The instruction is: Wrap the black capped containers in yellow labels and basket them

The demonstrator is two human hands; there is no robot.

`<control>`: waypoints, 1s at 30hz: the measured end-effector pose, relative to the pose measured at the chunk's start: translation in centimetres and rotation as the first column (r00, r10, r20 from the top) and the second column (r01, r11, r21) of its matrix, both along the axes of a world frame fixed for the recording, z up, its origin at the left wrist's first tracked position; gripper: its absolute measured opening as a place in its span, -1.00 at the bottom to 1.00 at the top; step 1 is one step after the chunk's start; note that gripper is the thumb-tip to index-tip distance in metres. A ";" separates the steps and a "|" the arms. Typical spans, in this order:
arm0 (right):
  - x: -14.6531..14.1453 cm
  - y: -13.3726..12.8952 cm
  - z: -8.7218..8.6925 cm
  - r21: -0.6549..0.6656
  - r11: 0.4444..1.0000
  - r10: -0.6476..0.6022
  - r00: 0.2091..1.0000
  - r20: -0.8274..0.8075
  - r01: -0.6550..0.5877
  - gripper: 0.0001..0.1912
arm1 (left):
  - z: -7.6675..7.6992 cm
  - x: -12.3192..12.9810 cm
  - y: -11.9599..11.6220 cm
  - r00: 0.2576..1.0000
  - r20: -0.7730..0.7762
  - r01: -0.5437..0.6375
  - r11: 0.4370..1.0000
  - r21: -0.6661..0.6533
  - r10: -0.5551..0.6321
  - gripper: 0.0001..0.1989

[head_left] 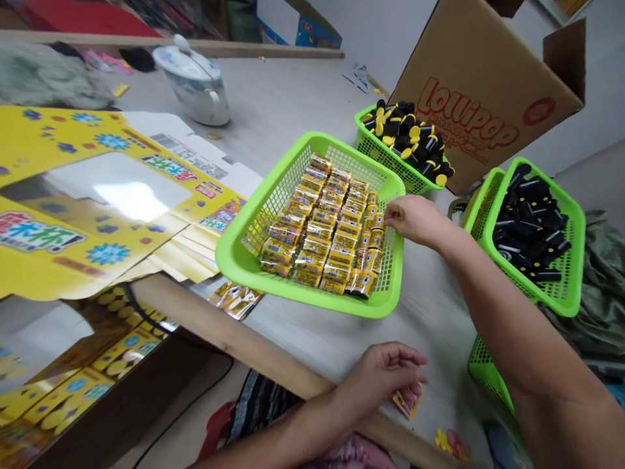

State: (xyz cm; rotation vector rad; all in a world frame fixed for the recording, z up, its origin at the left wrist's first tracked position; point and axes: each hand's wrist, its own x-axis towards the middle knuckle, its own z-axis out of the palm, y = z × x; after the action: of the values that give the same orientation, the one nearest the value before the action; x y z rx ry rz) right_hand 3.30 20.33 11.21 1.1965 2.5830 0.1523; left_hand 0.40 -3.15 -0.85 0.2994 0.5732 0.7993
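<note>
A green plastic basket stands on the table, packed with rows of small gold-wrapped packets. My right hand reaches over the basket's right rim. Its fingertips are pinched together beside the end column of packets, and whatever they hold is hidden. Lower down, my left hand hovers by the table's front edge with loosely bent, parted fingers and nothing visible in them. Partly covered by that hand, a small printed yellow-orange piece lies on the table.
Behind stands a green basket of black-and-yellow pieces, near a cardboard box. At right, another green basket holds black pieces. Flattened yellow cartons lie left, below a lidded white pot. The table has a wooden front edge.
</note>
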 end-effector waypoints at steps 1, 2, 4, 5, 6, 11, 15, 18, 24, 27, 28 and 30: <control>0.2 -0.8 0.1 -0.008 1.000 0.020 1.000 -0.015 -0.020 -0.83 | 0.0 0.0 0.0 1.000 -0.005 0.002 1.000 0.002 -0.002 -0.47; 0.4 -1.5 0.1 -0.019 0.999 0.049 0.998 -0.029 -0.049 -0.84 | 0.0 0.0 0.0 1.000 -0.008 0.004 1.000 0.004 -0.004 -0.48; 0.8 -2.8 0.1 -0.035 0.993 0.111 0.993 -0.047 -0.113 -0.84 | -0.2 0.0 0.1 1.000 -0.011 0.001 1.000 0.007 -0.001 -0.50; 1.0 -3.2 0.1 -0.042 0.990 0.134 0.990 -0.047 -0.136 -0.85 | -0.3 0.0 0.1 1.000 -0.013 -0.005 1.000 0.008 0.005 -0.51; 1.2 -3.6 0.1 -0.051 0.987 0.152 0.988 -0.042 -0.154 -0.86 | -0.4 0.0 0.1 1.000 -0.016 -0.012 1.000 0.009 0.012 -0.52; 1.9 -4.5 -0.4 -0.132 0.966 0.222 0.975 -0.015 -0.222 -0.92 | -0.3 0.0 0.0 0.999 -0.031 -0.037 0.999 0.018 0.038 -0.57; 1.4 -5.1 -1.3 -0.121 0.971 0.208 0.978 0.006 -0.206 -0.93 | 0.1 -0.2 0.0 0.998 -0.049 -0.050 0.999 0.014 0.051 -0.60; 1.0 -5.5 -1.8 -0.125 0.973 0.193 0.981 -0.009 -0.193 -0.92 | 0.1 -0.3 0.0 0.997 -0.056 -0.048 0.999 0.018 0.049 -0.61; 1.6 -5.5 -0.8 -0.116 0.976 0.182 0.983 -0.031 -0.185 -0.94 | 0.1 -0.1 0.1 0.997 -0.061 -0.040 0.999 0.000 0.040 -0.59; 2.0 -5.5 0.4 -0.082 0.986 0.139 0.987 -0.076 -0.145 -0.94 | -0.1 -0.1 0.1 0.997 -0.064 -0.038 0.999 0.003 0.038 -0.59; 2.2 -5.5 0.7 -0.069 0.991 0.111 0.989 -0.097 -0.118 -0.94 | -0.1 0.0 0.1 0.997 -0.064 -0.038 0.999 0.005 0.038 -0.58; 2.6 -5.4 1.1 -0.040 0.997 0.061 0.988 -0.141 -0.068 -0.93 | -0.2 0.0 0.1 0.998 -0.055 -0.039 0.999 0.011 0.039 -0.57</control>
State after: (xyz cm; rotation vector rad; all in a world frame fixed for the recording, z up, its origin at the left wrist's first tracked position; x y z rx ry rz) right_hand 5.85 14.89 12.32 1.1463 2.7316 0.0246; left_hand 0.36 -3.07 -1.08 0.3215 0.6288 0.8337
